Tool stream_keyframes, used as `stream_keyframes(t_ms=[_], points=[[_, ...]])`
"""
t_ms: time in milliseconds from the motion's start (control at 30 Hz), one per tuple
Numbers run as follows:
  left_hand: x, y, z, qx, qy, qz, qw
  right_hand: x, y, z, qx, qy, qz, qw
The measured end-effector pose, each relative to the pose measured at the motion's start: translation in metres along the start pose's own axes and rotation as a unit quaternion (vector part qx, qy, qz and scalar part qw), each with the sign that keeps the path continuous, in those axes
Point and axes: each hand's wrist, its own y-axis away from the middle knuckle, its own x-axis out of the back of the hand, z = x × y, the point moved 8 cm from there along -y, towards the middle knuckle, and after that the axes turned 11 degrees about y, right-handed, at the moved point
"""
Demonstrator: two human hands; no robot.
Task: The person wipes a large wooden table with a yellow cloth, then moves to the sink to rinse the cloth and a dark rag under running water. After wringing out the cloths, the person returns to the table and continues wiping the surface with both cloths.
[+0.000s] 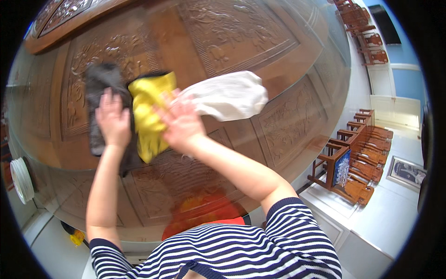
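A dark grey cloth (104, 80) lies on the glass over the carved wooden table (278, 132). My left hand (113, 120) rests on it with the fingers apart. To its right is a yellow cloth (148, 104) with a black edge, crumpled on the glass. My right hand (183, 122), a little blurred, spreads over the right side of the yellow cloth and the left end of a white cloth (231, 94). Whether its fingers pinch either cloth cannot be told. More dark fabric shows below the yellow cloth.
A stack of white plates (22, 180) stands at the table's left rim. A raised carved wooden piece (83, 21) is at the upper left. Wooden chairs (369, 157) line the right side, one bearing a blue tray (342, 167) of clear glassware. A framed picture (406, 173) is beyond.
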Motion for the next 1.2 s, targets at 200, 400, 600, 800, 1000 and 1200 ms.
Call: stream_keyframes(t_ms=[200,400,600,800,1000,1200], points=[[0.015,0.000,0.023,-0.037,0.059,-0.010,0.997,0.033,0.020,0.076,0.000,0.058,0.007,0.998],[0.021,0.001,0.007,-0.050,0.054,-0.004,0.997,0.044,0.082,0.349,-0.457,0.138,0.164,0.863],[0.015,0.005,-0.008,-0.030,0.036,0.009,0.999,0.016,0.127,0.340,-0.606,-0.237,0.407,0.641],[0.000,0.000,-0.029,0.001,0.025,0.046,0.999,-0.044,0.119,0.143,-0.485,-0.307,0.294,0.764],[-0.009,-0.004,-0.044,0.004,0.035,0.058,0.998,-0.005,0.108,0.049,-0.406,-0.767,0.032,0.495],[-0.007,-0.001,-0.053,0.024,0.050,0.048,0.997,0.119,0.021,0.047,-0.250,-0.829,-0.056,0.498]])
